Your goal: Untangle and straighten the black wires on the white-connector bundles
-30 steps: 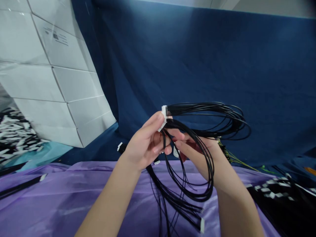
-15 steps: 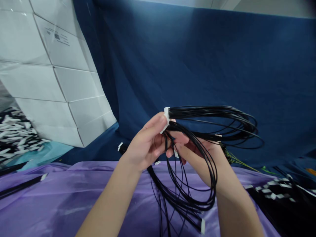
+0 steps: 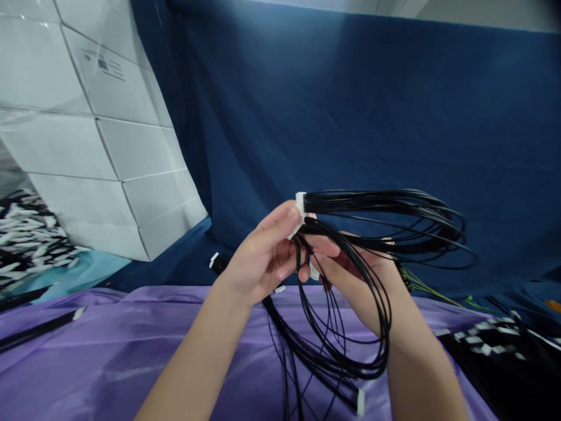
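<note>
My left hand [image 3: 263, 257] is closed, pinching a small white connector [image 3: 300, 206] between thumb and forefinger. A bundle of thin black wires [image 3: 394, 204] runs right from that connector, loops round and hangs down over my right wrist. My right hand [image 3: 355, 272] is curled around the looped wires just right of the left hand, fingers closed on them. The loop's lower part [image 3: 350, 362] hangs over the purple sheet [image 3: 109, 351]. Another white connector [image 3: 360, 402] lies at the loose wire ends near the bottom.
Stacked white cartons [image 3: 87, 128] stand at the left against a dark blue cloth backdrop [image 3: 372, 105]. A heap of black wires with white connectors [image 3: 30, 240] lies far left; a similar pile [image 3: 495, 345] sits at the right. Black cable bundles [image 3: 39, 330] lie on the sheet's left.
The wire loop has swung wider to the right and its lower part hangs lower. Both hands and the connector have shifted slightly right and down.
</note>
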`<state>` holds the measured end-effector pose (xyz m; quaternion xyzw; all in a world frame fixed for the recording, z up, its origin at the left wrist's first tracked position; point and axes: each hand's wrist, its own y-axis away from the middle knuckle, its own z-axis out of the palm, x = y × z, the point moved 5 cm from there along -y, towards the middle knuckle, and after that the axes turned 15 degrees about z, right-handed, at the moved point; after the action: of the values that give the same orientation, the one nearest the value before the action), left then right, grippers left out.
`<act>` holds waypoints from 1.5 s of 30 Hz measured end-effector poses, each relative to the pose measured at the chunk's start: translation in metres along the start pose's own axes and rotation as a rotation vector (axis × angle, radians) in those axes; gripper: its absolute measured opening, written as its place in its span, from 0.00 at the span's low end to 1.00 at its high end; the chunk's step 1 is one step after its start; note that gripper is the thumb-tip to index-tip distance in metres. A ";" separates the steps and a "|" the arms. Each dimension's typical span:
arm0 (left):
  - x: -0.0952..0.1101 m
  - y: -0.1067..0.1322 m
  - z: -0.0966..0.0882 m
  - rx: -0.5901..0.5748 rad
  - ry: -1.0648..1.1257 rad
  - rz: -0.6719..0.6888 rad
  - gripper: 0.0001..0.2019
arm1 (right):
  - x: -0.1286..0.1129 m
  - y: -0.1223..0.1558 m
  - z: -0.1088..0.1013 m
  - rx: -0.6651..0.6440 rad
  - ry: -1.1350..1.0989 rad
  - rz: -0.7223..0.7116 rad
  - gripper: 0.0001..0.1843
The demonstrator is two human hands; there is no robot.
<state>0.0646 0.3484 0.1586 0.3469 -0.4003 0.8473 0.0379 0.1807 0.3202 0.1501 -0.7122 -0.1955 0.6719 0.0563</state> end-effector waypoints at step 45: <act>-0.001 0.001 -0.019 0.172 -0.364 -0.188 0.10 | -0.012 0.012 -0.079 0.231 -0.266 0.043 0.09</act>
<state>0.0546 0.3617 0.1489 0.5318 -0.2925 0.7947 0.0141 0.2601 0.3189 0.1646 -0.6098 -0.1075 0.7792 0.0972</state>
